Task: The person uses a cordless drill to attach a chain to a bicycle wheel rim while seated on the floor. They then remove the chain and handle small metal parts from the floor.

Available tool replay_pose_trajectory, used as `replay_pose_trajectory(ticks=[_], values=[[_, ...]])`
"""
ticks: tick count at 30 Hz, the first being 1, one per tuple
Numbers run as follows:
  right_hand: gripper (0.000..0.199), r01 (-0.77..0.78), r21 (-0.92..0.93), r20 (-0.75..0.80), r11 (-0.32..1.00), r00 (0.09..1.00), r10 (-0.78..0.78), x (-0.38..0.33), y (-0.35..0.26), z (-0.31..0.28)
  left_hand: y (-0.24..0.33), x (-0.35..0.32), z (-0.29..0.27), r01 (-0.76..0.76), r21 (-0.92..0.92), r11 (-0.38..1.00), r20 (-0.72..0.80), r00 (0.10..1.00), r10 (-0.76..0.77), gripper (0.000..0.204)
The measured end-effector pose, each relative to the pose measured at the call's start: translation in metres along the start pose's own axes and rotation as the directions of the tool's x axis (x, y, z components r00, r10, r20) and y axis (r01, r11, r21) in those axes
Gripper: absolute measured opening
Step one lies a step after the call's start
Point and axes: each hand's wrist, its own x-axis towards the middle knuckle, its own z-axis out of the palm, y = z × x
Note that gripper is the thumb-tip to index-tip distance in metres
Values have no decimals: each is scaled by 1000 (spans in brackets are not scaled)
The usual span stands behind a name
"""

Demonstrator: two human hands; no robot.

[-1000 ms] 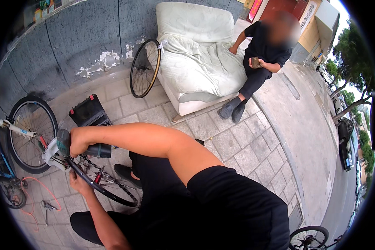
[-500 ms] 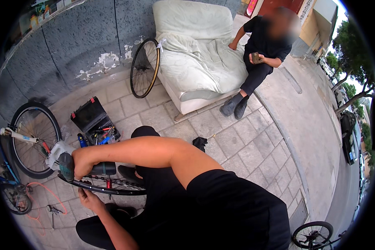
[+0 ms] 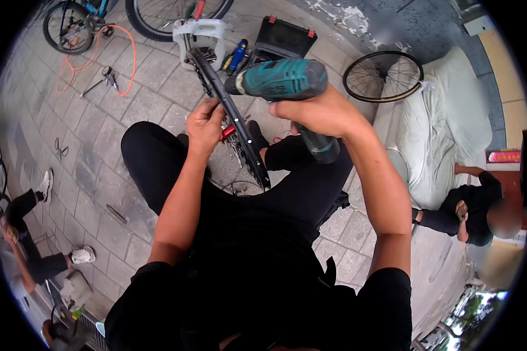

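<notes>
A bicycle wheel with a black rim (image 3: 238,124) stands nearly edge-on between my knees, its red hub (image 3: 227,133) and spokes showing beside the rim. My left hand (image 3: 205,126) is closed at the near left side of the rim, fingertips pinched against it; whether they hold a small part too is hidden. My right hand (image 3: 322,111) grips a teal and black cordless drill (image 3: 284,79) by its handle. The drill's chuck points left, close to the rim's outer face; I cannot tell whether its tip touches.
Ahead are a white plastic jug (image 3: 211,32), a blue-handled tool (image 3: 236,55) and an open black toolbox (image 3: 286,38). An orange hose (image 3: 133,61) and a gauge lie left. A loose wheel (image 3: 346,76) leans by the covered sofa (image 3: 433,140). People sit at both sides.
The view has swung toward the right. The right hand and drill have come back from the rim's far end by the jug, and the drill now shows in full. The left hand stays at the rim.
</notes>
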Motion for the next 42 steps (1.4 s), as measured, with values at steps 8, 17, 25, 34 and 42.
replay_pose_trajectory(ticks=[8, 17, 25, 34, 42], values=[[30, -17, -44, 55, 999, 998, 19, 11, -11, 16, 1, -9, -7, 13, -178, 984, -82, 996, -28, 11], [31, -67, -94, 55, 993, 996, 73, 3, -24, 7, 0, -10, 0, 41, -181, 983, -74, 996, -56, 11], [30, -73, -245, 139, 967, 984, 110, 17, -52, 1, 6, -9, 1, 64, -148, 987, -73, 994, -75, 11], [30, -113, -510, 192, 853, 951, 241, 39, -106, 5, 3, -11, 1, 81, -201, 976, -80, 992, -99, 10], [31, -129, -620, 174, 774, 939, 296, 46, -123, 13, 2, -9, 0, 54, -143, 988, -72, 995, -65, 7]])
